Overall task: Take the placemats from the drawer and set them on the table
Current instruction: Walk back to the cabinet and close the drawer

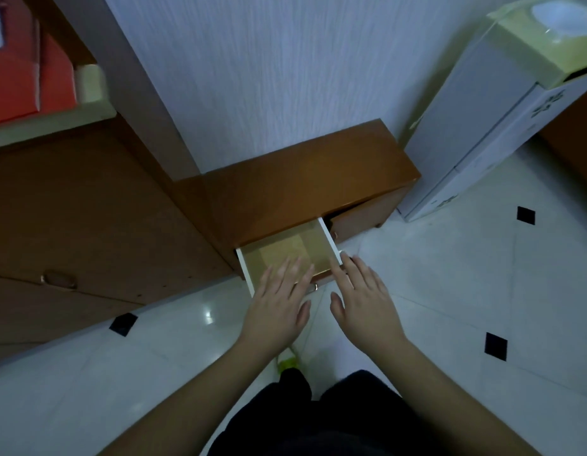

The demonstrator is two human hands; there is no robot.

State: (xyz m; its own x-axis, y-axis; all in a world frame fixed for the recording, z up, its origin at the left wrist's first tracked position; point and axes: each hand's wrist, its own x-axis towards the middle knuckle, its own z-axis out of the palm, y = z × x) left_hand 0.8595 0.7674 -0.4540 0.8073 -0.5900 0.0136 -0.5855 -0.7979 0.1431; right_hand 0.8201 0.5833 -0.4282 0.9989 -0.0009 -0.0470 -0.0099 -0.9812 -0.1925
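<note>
Both hands, the left hand [279,299] and right hand [364,296], were held spread above the opened drawer [328,240], where yellowish placemats [285,251] lay flat, so gripping them was judged next.

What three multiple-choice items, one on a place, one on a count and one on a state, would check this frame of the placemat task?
1. Where does the white fridge stand?
A. Right of the low wooden cabinet
B. Left of it
C. On top of it

2. How many hands reach toward the drawer?
A. None
B. One
C. Two

3. What state is the drawer in?
A. Shut
B. Pulled open
C. Lifted out onto the floor

Answers: 1 A, the fridge rises at the cabinet's right end. 2 C, the left hand and right hand both stretch out with straight fingers. 3 B, its white sides stick out from the cabinet front and the yellowish placemats inside show.
</note>
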